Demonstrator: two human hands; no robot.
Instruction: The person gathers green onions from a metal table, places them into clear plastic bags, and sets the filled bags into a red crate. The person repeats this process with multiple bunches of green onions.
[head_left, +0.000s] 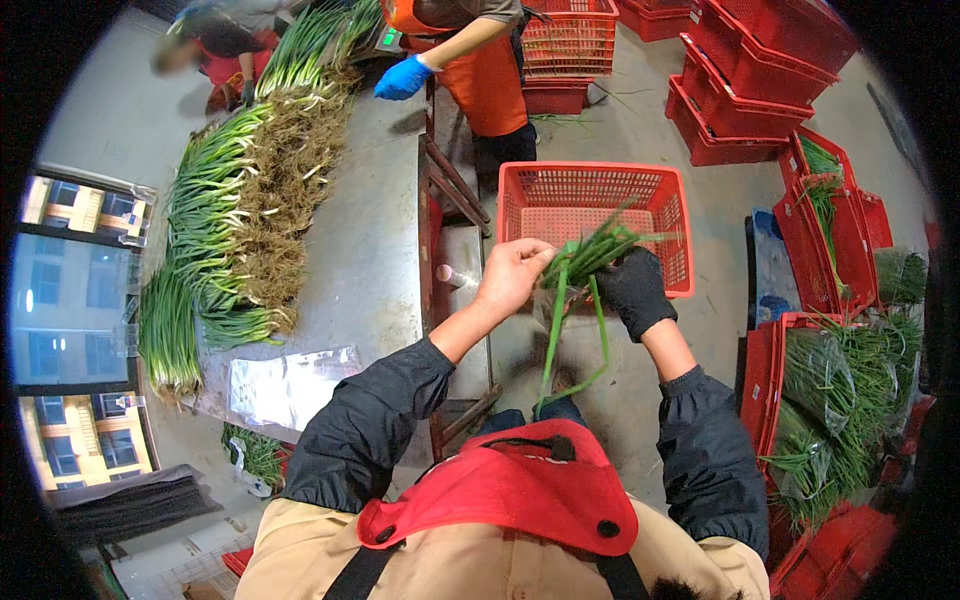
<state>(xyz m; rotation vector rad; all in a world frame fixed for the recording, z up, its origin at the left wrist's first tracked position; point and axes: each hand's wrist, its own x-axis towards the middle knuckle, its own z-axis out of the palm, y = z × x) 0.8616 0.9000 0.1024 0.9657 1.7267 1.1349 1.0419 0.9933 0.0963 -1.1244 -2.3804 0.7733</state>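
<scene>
Between my hands, in front of my body, is a bunch of green onions (589, 255), partly in clear plastic, with some leaves hanging down. My bare left hand (517, 274) pinches its left side between thumb and fingers. My right hand (637, 289), in a black glove, is closed around the right side; its fingertips are partly hidden by the leaves. Just beyond and below the bunch stands a red plastic crate (596, 174) with perforated walls. To the left, a long row of green onions with roots (217, 217) lies on a metal table (367, 247).
Clear plastic bags (289, 382) lie on the table's near corner. Red crates (739, 97) are stacked at the right back, and a crate of bagged green onions (832, 397) stands at the right. A co-worker in an orange apron (484, 82) stands beyond the table; another person bends at the upper left.
</scene>
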